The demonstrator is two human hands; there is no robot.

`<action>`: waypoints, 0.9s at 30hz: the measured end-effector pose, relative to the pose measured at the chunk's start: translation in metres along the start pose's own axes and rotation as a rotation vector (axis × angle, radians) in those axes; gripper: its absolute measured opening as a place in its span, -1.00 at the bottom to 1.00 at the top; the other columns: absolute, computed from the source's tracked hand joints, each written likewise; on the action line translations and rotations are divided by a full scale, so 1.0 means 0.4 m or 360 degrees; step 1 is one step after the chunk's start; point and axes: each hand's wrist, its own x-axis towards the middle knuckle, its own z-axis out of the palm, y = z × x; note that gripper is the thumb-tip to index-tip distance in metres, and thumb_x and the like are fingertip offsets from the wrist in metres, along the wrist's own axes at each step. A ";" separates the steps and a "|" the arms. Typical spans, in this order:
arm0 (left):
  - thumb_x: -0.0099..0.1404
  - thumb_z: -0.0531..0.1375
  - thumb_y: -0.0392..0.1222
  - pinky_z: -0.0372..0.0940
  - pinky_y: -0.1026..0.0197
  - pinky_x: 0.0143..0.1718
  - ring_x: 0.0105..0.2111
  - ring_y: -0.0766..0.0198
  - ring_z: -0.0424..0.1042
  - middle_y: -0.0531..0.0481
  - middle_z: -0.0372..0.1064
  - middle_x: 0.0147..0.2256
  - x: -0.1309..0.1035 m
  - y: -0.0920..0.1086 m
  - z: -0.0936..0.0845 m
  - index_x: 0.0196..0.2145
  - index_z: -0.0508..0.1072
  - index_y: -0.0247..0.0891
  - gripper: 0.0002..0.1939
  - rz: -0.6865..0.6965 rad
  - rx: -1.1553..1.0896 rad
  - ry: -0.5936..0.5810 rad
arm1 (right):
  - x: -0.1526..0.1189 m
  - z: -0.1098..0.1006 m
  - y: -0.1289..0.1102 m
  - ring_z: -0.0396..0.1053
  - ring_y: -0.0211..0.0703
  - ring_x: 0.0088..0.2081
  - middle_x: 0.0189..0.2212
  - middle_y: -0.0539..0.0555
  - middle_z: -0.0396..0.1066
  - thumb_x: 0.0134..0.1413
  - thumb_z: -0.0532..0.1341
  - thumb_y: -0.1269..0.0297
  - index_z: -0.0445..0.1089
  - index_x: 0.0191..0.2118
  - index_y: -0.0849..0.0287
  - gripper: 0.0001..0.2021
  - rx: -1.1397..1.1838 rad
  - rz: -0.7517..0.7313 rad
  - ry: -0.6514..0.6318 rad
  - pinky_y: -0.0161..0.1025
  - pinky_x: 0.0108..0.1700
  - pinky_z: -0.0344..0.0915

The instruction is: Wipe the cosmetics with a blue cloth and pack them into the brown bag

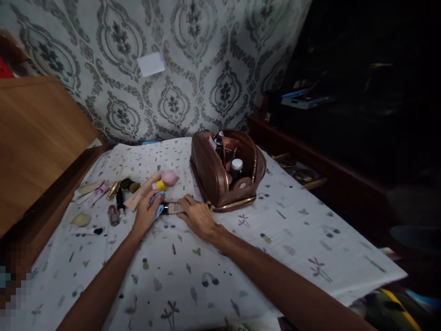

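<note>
My right hand (pixel 198 214) is closed round the body of a foundation bottle (pixel 175 208), a beige one with a black cap, lying sideways low over the cloth. My left hand (pixel 147 211) pinches a crumpled blue cloth (pixel 159 210) against the capped end. Just beyond my left hand are a beige tube (pixel 142 193), a small yellow-capped item (pixel 160 185) and a pink makeup sponge (pixel 169 177). A brown makeup bag (pixel 210 172) stands unzipped beyond my right hand. Inside it are a white-capped jar (pixel 237 165) and a dark bottle (pixel 219 146).
Left of my hands lie a black tube (pixel 120 201), a gold tube (pixel 113 190), a small reddish bottle (pixel 113 216), a pale sponge (pixel 81 219) and several other cosmetics. A printed white sheet (pixel 220 285) covers the surface. A wooden panel (pixel 41 138) borders the left, with a patterned wall behind.
</note>
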 end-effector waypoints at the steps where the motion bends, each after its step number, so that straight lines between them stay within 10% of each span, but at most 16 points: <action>1: 0.29 0.16 0.13 0.34 0.17 -0.14 -0.29 0.17 0.47 -0.05 0.52 -0.31 0.001 0.002 -0.002 -0.15 0.51 -0.29 -0.58 -0.0041 -0.0053 0.0010 | 0.001 0.002 0.004 0.50 -0.02 -0.06 0.08 0.13 0.39 0.30 0.18 0.21 0.35 0.10 0.14 -0.70 0.0022 -0.0004 0.0015 -0.17 -0.12 0.38; 7: 0.14 0.28 0.25 0.39 0.21 -0.19 -0.24 0.14 0.49 -0.07 0.55 -0.29 0.006 0.015 -0.019 -0.23 0.58 -0.25 -0.50 -0.0181 -0.0243 0.0018 | 0.000 0.018 0.021 0.50 -0.02 -0.08 0.07 0.13 0.39 0.27 0.22 0.17 0.33 0.12 0.14 -0.65 0.0189 0.0009 0.0144 -0.15 -0.10 0.39; 14: -0.13 0.43 0.26 0.26 0.33 -0.67 -0.65 0.37 0.28 0.10 0.38 -0.56 -0.003 0.030 -0.013 -0.31 0.57 -0.29 -0.41 -0.0621 -0.0628 0.0053 | -0.005 0.019 0.025 0.48 -0.02 -0.05 0.05 0.12 0.39 0.28 0.22 0.17 0.35 0.10 0.16 -0.66 0.0292 -0.0085 0.0170 -0.13 -0.08 0.39; 27: -0.10 0.45 0.14 0.24 0.33 -0.76 -0.71 0.38 0.26 0.13 0.28 -0.66 -0.014 0.088 0.004 -0.51 0.50 -0.22 -0.60 -0.0618 -0.0759 0.0247 | -0.023 0.003 0.026 0.49 0.05 -0.04 0.08 0.13 0.39 0.32 0.15 0.11 0.26 0.19 0.04 -0.61 0.0195 -0.0183 0.0166 -0.03 -0.09 0.40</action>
